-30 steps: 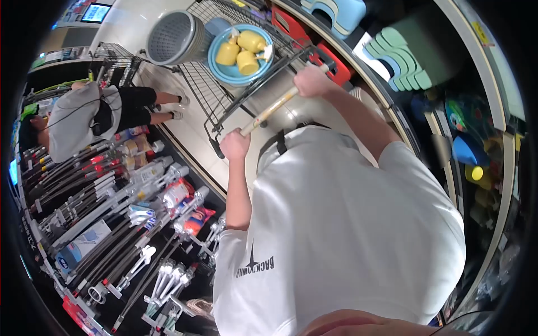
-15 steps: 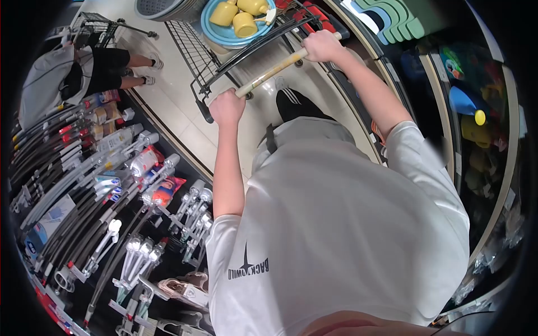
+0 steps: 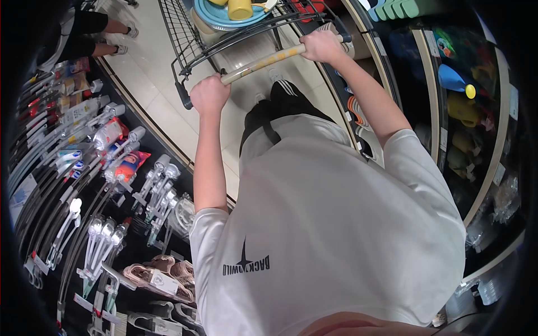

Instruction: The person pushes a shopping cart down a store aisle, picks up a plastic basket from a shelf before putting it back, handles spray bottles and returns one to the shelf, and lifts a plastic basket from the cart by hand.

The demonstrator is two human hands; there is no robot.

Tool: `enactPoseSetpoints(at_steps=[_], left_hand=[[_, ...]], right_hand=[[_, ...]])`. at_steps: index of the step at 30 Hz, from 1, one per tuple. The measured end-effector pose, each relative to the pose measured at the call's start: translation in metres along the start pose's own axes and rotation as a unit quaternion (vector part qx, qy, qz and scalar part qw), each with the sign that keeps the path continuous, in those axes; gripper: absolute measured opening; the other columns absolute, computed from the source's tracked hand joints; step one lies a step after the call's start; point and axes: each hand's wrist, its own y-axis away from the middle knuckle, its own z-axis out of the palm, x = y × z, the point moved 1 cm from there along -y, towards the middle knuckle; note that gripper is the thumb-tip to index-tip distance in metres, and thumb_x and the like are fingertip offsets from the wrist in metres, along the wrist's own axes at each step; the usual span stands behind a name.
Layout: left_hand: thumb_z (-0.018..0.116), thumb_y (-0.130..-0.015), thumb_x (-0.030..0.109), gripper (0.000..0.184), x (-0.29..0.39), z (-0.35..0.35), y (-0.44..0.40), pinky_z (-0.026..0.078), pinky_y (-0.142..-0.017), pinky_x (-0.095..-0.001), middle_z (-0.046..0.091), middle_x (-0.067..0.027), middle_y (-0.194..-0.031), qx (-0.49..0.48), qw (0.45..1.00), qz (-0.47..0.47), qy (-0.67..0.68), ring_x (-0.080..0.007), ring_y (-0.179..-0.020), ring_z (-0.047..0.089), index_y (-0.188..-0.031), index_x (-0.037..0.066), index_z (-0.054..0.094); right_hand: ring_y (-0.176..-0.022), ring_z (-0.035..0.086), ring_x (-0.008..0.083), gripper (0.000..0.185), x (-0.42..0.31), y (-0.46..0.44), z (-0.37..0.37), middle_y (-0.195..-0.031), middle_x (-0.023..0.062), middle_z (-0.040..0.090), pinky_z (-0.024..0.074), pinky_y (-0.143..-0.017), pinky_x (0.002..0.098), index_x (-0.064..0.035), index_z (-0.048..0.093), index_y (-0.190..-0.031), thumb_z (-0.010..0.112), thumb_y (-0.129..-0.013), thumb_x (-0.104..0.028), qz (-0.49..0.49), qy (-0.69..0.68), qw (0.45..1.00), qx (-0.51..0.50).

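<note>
My left hand [image 3: 210, 94] is wrapped round the left end of a shopping cart's pale handle bar [image 3: 263, 66]. Near the bar's right end, my right hand [image 3: 322, 46] grips it as well. Beyond the handle is the black wire basket of the shopping cart [image 3: 178, 35]. A blue basin [image 3: 228, 23] sits at the cart, cut off by the top edge of the view. Inside the basin are yellow containers [image 3: 240, 9], only partly in view. Both arms reach forward, and the fingers' undersides are hidden.
A rack on the left holds brushes [image 3: 106, 232], bagged goods [image 3: 128, 167] and hangers [image 3: 159, 280] on hooks. Shelves with a blue-and-yellow item [image 3: 457, 79] line the right side. Another person's legs [image 3: 109, 38] are at upper left on the tiled floor [image 3: 147, 78].
The cart handle and both hands sit a little further left in view. The basin has shifted up, partly out of view. The other person has moved toward the upper left edge.
</note>
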Motion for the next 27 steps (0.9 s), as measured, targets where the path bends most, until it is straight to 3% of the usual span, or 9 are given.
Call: enactPoseSetpoints(at_steps=[4, 7, 13, 18, 21, 27], left_hand=[[0.074, -0.083, 0.038, 0.021, -0.007, 0.019, 0.022, 0.057, -0.062, -0.0399, 0.073, -0.005, -0.073, 0.023, 1.0, 0.011, -0.001, -0.0263, -0.07, 0.073, -0.087, 0.018, 0.077], [0.07, -0.086, 0.042, 0.028, -0.011, 0.03, 0.036, 0.054, -0.056, -0.0417, 0.07, -0.0066, -0.068, 0.071, 0.997, 0.029, 0.012, -0.0296, -0.063, 0.07, -0.077, 0.016, 0.072], [0.07, -0.086, 0.039, 0.028, -0.002, 0.044, 0.048, 0.051, -0.051, -0.0384, 0.067, -0.0033, -0.063, 0.183, 0.982, 0.047, -0.002, -0.0259, -0.056, 0.067, -0.068, 0.018, 0.069], [0.072, -0.084, 0.04, 0.024, 0.009, 0.047, 0.05, 0.052, -0.052, -0.0385, 0.068, -0.0039, -0.064, 0.175, 0.984, 0.027, -0.028, -0.0264, -0.059, 0.068, -0.071, 0.019, 0.072], [0.076, -0.078, 0.034, 0.017, 0.022, 0.043, 0.057, 0.052, -0.056, -0.0364, 0.068, -0.0013, -0.065, 0.157, 0.987, -0.006, -0.044, -0.0223, -0.06, 0.068, -0.071, 0.019, 0.072], [0.075, -0.079, 0.033, 0.017, 0.056, 0.044, 0.079, 0.054, -0.058, -0.0416, 0.069, -0.008, -0.067, 0.142, 0.989, -0.026, -0.03, -0.0301, -0.062, 0.069, -0.074, 0.016, 0.074]], right_hand=[[-0.077, 0.074, 0.0336, 0.026, -0.015, 0.021, 0.012, -0.079, 0.0123, 0.075, 0.0591, -0.07, 0.0463, -0.0145, 0.078, -0.091, 0.07, -0.075, -0.033, 0.011, 0.006, 1.0, -0.012], [-0.077, 0.074, 0.0332, 0.024, -0.025, 0.035, 0.015, -0.078, 0.0117, 0.075, 0.0588, -0.069, 0.046, -0.015, 0.078, -0.089, 0.07, -0.074, -0.033, 0.015, 0.001, 1.0, -0.014], [-0.074, 0.073, 0.0319, 0.022, -0.023, 0.046, 0.031, -0.076, 0.009, 0.074, 0.0577, -0.065, 0.0452, -0.0152, 0.076, -0.085, 0.07, -0.074, -0.033, 0.016, 0.001, 1.0, -0.01], [-0.073, 0.073, 0.0314, 0.023, -0.015, 0.05, 0.035, -0.076, 0.0084, 0.074, 0.0576, -0.065, 0.045, -0.0158, 0.077, -0.087, 0.071, -0.074, -0.033, 0.015, -0.009, 1.0, -0.001], [-0.075, 0.074, 0.0306, 0.024, -0.008, 0.057, 0.033, -0.078, 0.0082, 0.075, 0.0581, -0.067, 0.0444, -0.0166, 0.078, -0.092, 0.07, -0.075, -0.032, 0.013, -0.01, 1.0, -0.006], [-0.081, 0.075, 0.0303, 0.024, 0.013, 0.084, 0.036, -0.084, 0.01, 0.077, 0.0594, -0.072, 0.0435, -0.0147, 0.078, -0.092, 0.069, -0.076, -0.03, -0.003, -0.031, 1.0, 0.0]])
